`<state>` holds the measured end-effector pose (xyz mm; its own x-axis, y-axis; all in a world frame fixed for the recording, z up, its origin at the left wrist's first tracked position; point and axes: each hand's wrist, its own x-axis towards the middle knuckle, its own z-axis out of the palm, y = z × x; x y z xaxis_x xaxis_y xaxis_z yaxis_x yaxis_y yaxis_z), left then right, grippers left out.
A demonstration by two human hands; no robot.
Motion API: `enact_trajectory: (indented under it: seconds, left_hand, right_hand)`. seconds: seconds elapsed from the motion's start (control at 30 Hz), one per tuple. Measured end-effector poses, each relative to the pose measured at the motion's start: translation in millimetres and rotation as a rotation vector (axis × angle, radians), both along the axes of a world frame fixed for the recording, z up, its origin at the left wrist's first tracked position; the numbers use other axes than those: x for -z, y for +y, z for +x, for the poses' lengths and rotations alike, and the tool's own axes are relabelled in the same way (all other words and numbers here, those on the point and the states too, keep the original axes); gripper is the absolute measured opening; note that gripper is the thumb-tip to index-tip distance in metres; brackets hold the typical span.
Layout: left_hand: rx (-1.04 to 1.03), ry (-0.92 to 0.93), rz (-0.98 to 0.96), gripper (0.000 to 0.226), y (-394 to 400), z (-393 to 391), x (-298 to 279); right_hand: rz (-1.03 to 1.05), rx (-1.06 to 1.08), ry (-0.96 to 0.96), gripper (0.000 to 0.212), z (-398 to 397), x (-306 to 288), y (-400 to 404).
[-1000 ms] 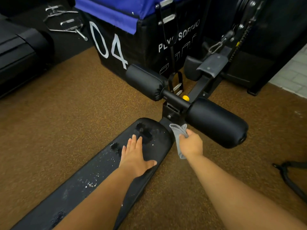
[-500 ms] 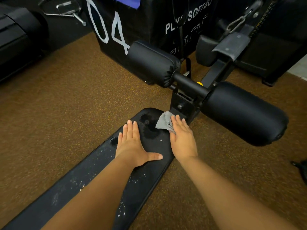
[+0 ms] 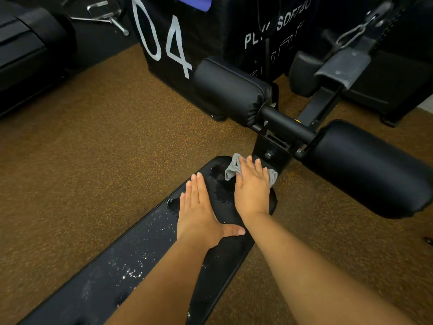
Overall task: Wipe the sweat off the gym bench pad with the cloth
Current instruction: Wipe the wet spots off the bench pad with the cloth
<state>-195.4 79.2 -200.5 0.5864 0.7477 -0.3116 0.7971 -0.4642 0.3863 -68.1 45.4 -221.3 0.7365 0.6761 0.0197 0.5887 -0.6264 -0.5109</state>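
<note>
The long black bench pad [image 3: 140, 249] runs from the bottom left up to the middle, speckled with sweat droplets and wet patches. A small grey cloth [image 3: 232, 168] lies crumpled on the pad's far rounded end. My right hand [image 3: 253, 191] presses flat on the cloth, fingers together, covering most of it. My left hand [image 3: 199, 212] rests flat on the pad just left of it, fingers extended and thumb out to the right, holding nothing.
Two black foam rollers [image 3: 232, 90] [image 3: 370, 170] stick out on a crossbar beyond the pad's end. A black plyo box marked "04" [image 3: 164, 41] stands behind. Brown speckled floor [image 3: 82, 148] surrounds the bench. Black gym equipment [image 3: 28, 50] sits at far left.
My right hand brought the cloth from beside the pad's end onto the pad and flattened on top of it. My left hand stayed planted on the pad. The view moved closer.
</note>
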Motion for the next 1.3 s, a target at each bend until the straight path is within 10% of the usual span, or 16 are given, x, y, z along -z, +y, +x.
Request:
enact_trajectory:
  seconds: [0.6, 1.03, 1.3]
  left_hand:
    - [-0.059, -0.15, -0.107, 0.16, 1, -5, -6]
    - [0.223, -0.004, -0.246, 0.125, 28, -34, -26]
    - [-0.189, -0.451, -0.159, 0.054, -1, -34, -32]
  right_hand:
    - [-0.213, -0.896, -0.031, 0.044, 36, -26, -10]
    - [-0.024, -0.159, -0.008, 0.038, -60, -13, -63]
    - [-0.282, -0.3, 0.365, 0.067, -55, -67, -45]
